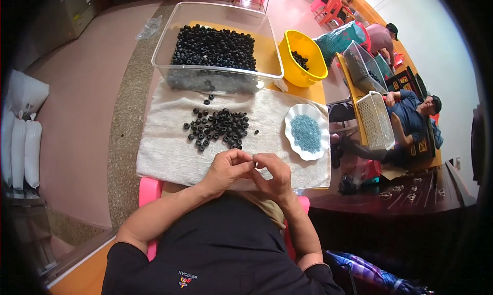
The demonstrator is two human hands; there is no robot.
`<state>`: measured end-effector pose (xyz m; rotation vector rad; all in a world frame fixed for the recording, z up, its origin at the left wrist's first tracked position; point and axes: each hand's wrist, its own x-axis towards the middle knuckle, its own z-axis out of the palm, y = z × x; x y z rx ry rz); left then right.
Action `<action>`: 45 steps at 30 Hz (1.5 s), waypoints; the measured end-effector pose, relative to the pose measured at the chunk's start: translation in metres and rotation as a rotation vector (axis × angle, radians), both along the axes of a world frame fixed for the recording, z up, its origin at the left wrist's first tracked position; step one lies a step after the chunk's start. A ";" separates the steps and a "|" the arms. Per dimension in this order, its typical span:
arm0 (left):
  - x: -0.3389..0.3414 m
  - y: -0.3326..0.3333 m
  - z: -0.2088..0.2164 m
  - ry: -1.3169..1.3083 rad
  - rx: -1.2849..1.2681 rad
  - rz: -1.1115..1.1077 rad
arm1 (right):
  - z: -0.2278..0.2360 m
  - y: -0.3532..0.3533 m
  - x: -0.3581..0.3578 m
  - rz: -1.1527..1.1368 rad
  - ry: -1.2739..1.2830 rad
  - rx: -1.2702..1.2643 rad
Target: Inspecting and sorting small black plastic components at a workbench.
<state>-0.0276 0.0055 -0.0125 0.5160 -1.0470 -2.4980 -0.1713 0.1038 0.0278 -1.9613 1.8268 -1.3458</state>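
My left hand (228, 169) and my right hand (273, 176) meet at the cloth's near edge, fingertips pinched close together. Whatever they hold is too small and covered to make out. Just beyond my fingers lies a loose pile of small black ring-shaped pieces (222, 125) on a white cloth (164, 159). One small black piece (257, 131) sits apart, right of the pile. To the right, a white scalloped dish (317, 152) holds small clear bluish pieces (306, 132).
Behind the cloth stands a clear plastic bin (267, 48) with many black pieces. A yellow basin (302, 75) beside it holds more. At right, a co-worker (411, 110) sits near a white perforated basket (377, 123). White sacks (23, 146) stand at far left.
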 end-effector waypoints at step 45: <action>0.001 0.001 0.005 -0.077 -0.009 0.014 | 0.007 0.021 -0.080 -0.490 0.592 0.211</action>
